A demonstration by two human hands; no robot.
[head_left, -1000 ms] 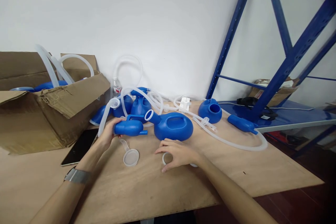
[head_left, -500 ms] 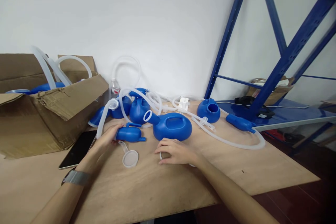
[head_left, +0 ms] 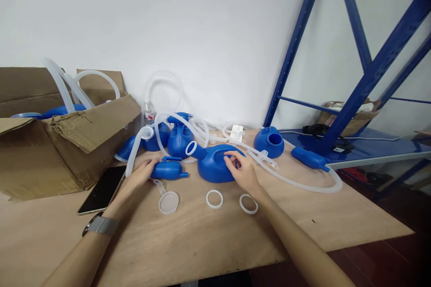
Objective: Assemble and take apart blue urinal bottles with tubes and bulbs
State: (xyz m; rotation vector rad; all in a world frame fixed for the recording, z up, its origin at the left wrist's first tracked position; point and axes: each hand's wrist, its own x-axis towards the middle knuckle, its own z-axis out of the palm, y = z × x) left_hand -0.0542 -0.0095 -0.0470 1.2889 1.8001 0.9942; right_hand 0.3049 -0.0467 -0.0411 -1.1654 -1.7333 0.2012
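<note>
My left hand (head_left: 145, 171) is closed on the wide left end of a small blue plastic piece (head_left: 168, 170), which has a handle on top and a spout pointing right. My right hand (head_left: 244, 172) is at the right side of a blue plastic bottle (head_left: 210, 166), fingers bent and apart in front of its handle; no firm grip shows. The bottle lies on its side, its white-ringed mouth (head_left: 191, 148) tilted up to the left. Below lie two white rings (head_left: 214, 206) (head_left: 248, 212) and a translucent cap with a strap (head_left: 168, 202).
A cardboard box (head_left: 63, 157) with white hoses stands left, beside a dark tablet (head_left: 101, 190). Behind are more blue bottles (head_left: 180, 141), a clear water bottle (head_left: 148, 113) and coiled tubing. Another blue bottle (head_left: 268, 142), a hose-fitted blue piece (head_left: 308, 158) and blue shelving (head_left: 350, 89) are right.
My right hand has let go of a white ring, leaving it flat on the table, and moved up and right to the large blue bottle. My left hand stays on the small blue piece.
</note>
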